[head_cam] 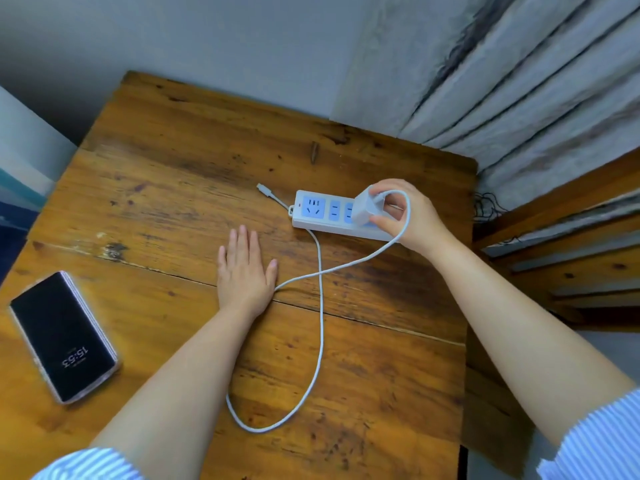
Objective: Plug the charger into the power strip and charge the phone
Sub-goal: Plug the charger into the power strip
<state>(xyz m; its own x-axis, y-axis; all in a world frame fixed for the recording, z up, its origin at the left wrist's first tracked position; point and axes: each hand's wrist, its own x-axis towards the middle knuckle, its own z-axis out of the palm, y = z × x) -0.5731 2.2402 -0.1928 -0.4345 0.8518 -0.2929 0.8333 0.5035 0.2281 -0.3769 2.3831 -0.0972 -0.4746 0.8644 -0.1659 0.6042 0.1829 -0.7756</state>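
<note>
Starting at the lower left of the frame, the phone [64, 336] lies flat close to the left edge of the wooden counter [180, 140], screen up and lit with a clock reading, a clear case around it. Lots of bare wood between it and everything else, so that whole upper left stretch is open.

Middle of the frame: the left hand [246, 268] rests palm down on the counter, fingers straight and close together, its grip on nothing. The white cable [321, 306] runs just beside its thumb, loops down toward the lower middle and crosses itself; its free connector end [262, 187] lies on the wood just left of the power strip [329, 211].

Right of centre, the white strip with blue sockets sits near the counter's right edge, curtain [519, 81] folds behind it. The right hand [408, 216] has its grip pinching the white charger [367, 207], thumb and fingers on its sides, held at the strip's right sockets. Can't tell if the prongs are fully in.
</note>
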